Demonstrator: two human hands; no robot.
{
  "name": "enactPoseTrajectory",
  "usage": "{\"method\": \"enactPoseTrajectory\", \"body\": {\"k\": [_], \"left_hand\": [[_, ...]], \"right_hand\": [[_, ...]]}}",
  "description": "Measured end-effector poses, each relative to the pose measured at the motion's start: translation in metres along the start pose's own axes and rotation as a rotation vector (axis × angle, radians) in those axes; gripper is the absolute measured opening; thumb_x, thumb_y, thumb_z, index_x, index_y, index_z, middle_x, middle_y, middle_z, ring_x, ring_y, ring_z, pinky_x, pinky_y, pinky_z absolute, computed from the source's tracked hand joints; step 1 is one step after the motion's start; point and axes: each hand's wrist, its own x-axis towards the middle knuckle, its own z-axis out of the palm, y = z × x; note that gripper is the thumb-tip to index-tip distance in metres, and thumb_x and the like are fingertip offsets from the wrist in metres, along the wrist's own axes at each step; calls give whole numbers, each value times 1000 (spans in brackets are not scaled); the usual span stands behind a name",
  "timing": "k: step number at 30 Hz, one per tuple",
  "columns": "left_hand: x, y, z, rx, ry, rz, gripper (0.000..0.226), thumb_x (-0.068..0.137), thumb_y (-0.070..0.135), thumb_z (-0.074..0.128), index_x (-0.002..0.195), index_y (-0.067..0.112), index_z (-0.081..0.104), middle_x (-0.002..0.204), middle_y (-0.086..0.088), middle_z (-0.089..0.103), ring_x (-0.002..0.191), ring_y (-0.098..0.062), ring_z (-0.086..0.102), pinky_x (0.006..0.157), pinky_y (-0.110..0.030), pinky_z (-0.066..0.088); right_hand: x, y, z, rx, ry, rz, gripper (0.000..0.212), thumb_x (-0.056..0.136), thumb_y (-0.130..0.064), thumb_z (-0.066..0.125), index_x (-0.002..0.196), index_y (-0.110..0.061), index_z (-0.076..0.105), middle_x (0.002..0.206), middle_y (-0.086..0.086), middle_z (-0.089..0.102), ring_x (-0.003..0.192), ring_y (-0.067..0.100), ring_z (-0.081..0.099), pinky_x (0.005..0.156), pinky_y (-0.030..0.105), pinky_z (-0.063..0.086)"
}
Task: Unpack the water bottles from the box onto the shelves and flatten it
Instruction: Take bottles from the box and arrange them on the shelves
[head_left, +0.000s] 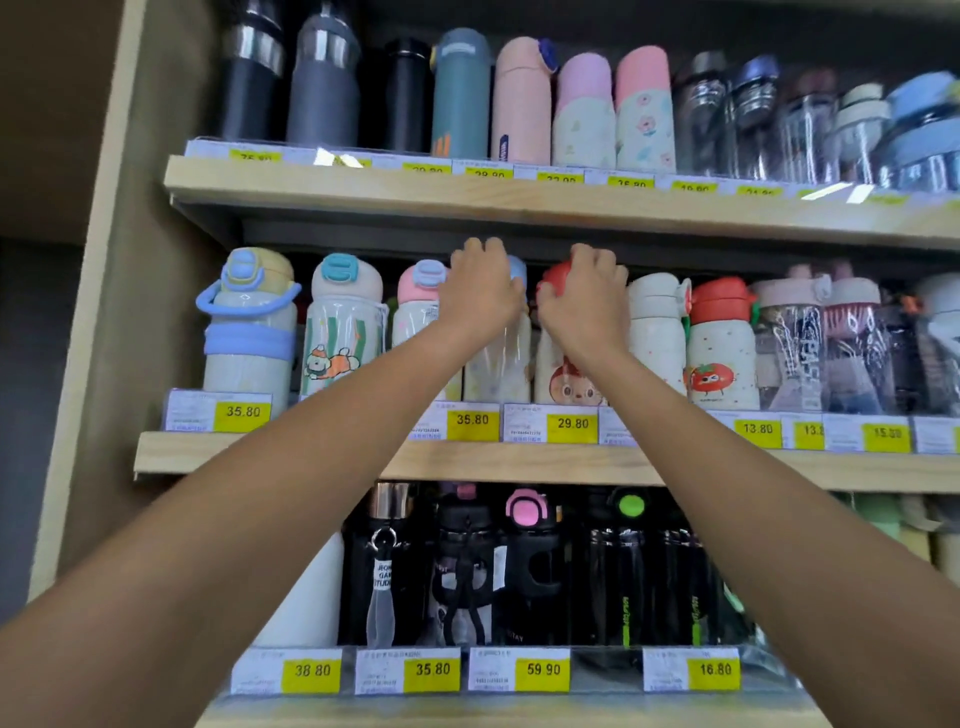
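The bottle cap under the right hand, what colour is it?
Red; the head view shows the cap gripped by the right hand.

two hands on the middle row of three shelves

the top shelf (363, 188), middle shelf (519, 463) and bottom shelf (519, 713) lie one above another, each with a row of upright bottles and price tags (571, 423) along its front edge. on the middle shelf, counting from the left, the left hand (480, 291) grips the top of the fourth bottle (498, 364). just right of it, the right hand (587, 301) grips the top of the fifth bottle (563, 379).
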Motion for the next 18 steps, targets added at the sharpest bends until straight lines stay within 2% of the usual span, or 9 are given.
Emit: {"method": "enactPoseTrajectory", "body": {"k": [4,9,14,18], "left_hand": [[11,-3,7,238,11,-1,49,91,43,49,120,3,47,126,-20,50,117,-36,45,89,-41,38],[26,-3,15,477,-19,-16,69,88,65,38,125,8,49,127,-16,56,120,-34,46,98,-41,31],[36,-4,19,530,-79,-60,80,83,76,29,127,12,49,124,-12,59,116,-30,52,97,-41,33],[41,-6,18,449,-77,-47,70,85,70,37,124,12,50,118,-9,61,111,-29,56,87,-36,35]], "right_hand": [[9,7,6,-83,-58,-30,48,92,-34,51,129,-5,42,132,19,43,120,37,40,95,42,38],[18,24,9,-203,-66,-106,50,92,-41,49,129,-8,43,129,19,47,116,37,45,93,43,38],[25,35,12,-220,-114,-108,59,91,-51,47,138,-15,37,130,19,47,115,39,49,94,44,38],[30,38,15,-220,-103,-131,63,87,-56,53,133,-16,40,124,19,51,110,37,53,91,43,39]]}}
